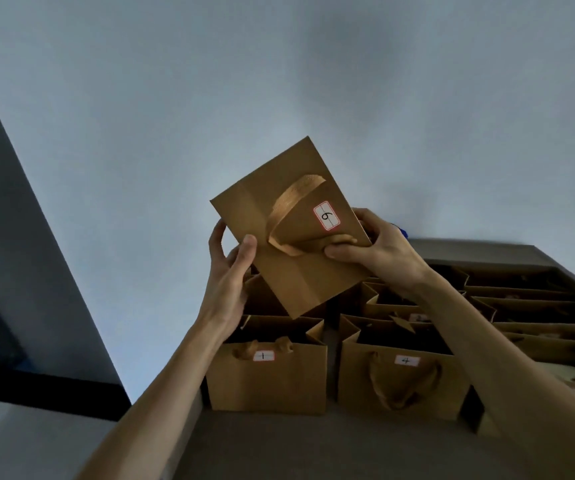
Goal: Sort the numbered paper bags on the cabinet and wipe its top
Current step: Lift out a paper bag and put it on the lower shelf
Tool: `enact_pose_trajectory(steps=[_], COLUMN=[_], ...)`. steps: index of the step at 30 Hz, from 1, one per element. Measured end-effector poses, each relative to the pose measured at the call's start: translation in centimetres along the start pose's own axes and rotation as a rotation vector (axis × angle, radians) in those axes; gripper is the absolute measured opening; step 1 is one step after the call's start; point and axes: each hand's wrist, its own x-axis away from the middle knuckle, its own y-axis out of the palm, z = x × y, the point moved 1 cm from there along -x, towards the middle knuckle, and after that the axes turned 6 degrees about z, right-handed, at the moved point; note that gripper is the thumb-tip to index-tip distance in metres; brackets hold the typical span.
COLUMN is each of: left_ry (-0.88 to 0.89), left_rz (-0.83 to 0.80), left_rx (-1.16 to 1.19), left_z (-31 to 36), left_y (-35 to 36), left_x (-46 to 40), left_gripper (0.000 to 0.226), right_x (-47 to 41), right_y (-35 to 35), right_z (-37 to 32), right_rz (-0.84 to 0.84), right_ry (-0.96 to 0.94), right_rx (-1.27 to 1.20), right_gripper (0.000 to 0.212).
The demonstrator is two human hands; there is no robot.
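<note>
Both hands are gripping a flattened paper bag [289, 233] above the cabinet [314, 441], tilting its label into view. The left hand [230, 268] is clamping its lower-left edge; the right hand [379, 247] is pinching the side beside the ribbon handle [293, 209], likely to read the number before slotting it among the standing bags [268, 375].

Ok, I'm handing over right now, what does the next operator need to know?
Left hand grips the left edge of a flat-folded bag labelled 6 or 9; right hand pinches its right side at the ribbon handle.
Bag is raised, tilted, above the cabinet top.
Bag 1 and bag 4 stand open in front; more bags stand behind, labels unreadable.
Left: place this bag, finish sorting, wipe. No cloth in view.
</note>
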Motion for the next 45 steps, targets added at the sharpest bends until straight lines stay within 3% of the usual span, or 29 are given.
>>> enact_pose_trajectory(steps=[4,9,13,19,28,33,41,45], left_ry=[-0.117,-0.181,-0.232,-0.431,-0.772,-0.771,-0.714,-0.698], left_rz=[-0.028,-0.063,-0.061,-0.205,-0.402,-0.521,-0.671,-0.714], left_rx=[0.131,0.278,0.354,0.47,0.688,0.651,0.47,0.347], left_z=[-0.5,-1.4,-1.7,-2.3,-4.3,-4.7,-8.0,-10.7], left_y=[2.7,5.0,6.3,8.9,13.5,15.1,17.9,18.8], left_x=[0.9,1.7,2.7,5.7,13.0,16.2,23.7,28.4], left_gripper=[0.101,0.09,0.092,0.058,0.055,0.058,0.085,0.081], right_x=[2.4,5.4,8.1,14.3,22.6,27.3,37.0,42.2], right_y=[-0.7,-1.6,-1.9,-2.1,-3.6,-5.9,-9.6,-11.0], right_z=[-0.6,-1.0,-1.2,-1.5,-4.1,-3.6,-2.3,-0.6], right_rz=[-0.011,0.068,0.207,0.428,0.699,0.684,0.677,0.682], right_ry=[0.003,0.036,0.005,0.02,0.136,0.275,0.351,0.414], right_rx=[0.024,0.037,0.009,-0.058,0.165,0.285,0.165,0.188], right_gripper=[0.074,0.073,0.063,0.074,0.07,0.066,0.055,0.065])
